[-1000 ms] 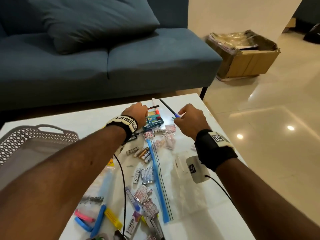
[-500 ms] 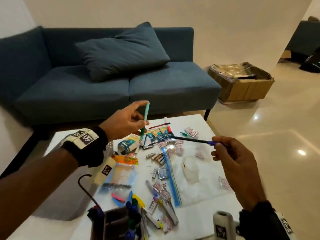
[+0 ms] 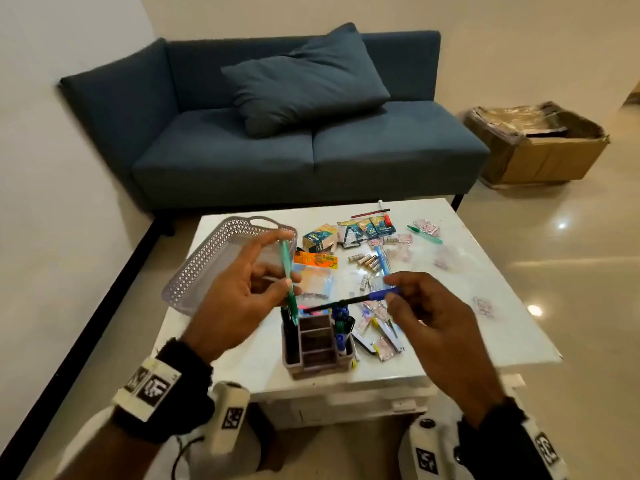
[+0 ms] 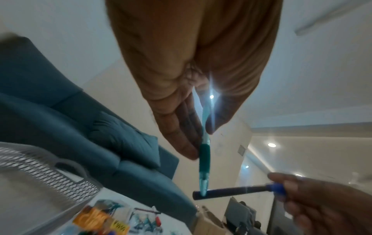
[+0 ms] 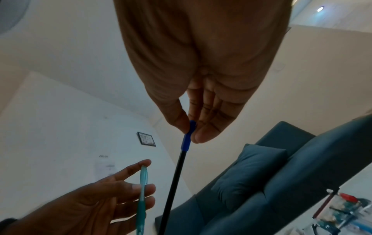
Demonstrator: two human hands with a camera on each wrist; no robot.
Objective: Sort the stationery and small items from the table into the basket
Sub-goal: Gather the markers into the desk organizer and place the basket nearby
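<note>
Slim green pen (image 3: 286, 280) (translucent) pinched

A white table (image 3: 460, 306) carries a perforated basket (image 3: 207, 265) at its left edge and a compartmented pen organiser (image 3: 317, 344) near its front. Batteries (image 3: 363, 260), small card boxes (image 3: 363, 228), a green pen (image 3: 424, 234) and clear packets (image 3: 483, 306) lie scattered across it

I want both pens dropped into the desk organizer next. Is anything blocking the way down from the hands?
Nothing visible blocks it. The green pen in the left hand hangs tip-down right above the organizer; the black pen in the right hand lies level over it. Markers already fill its right slot.
</note>
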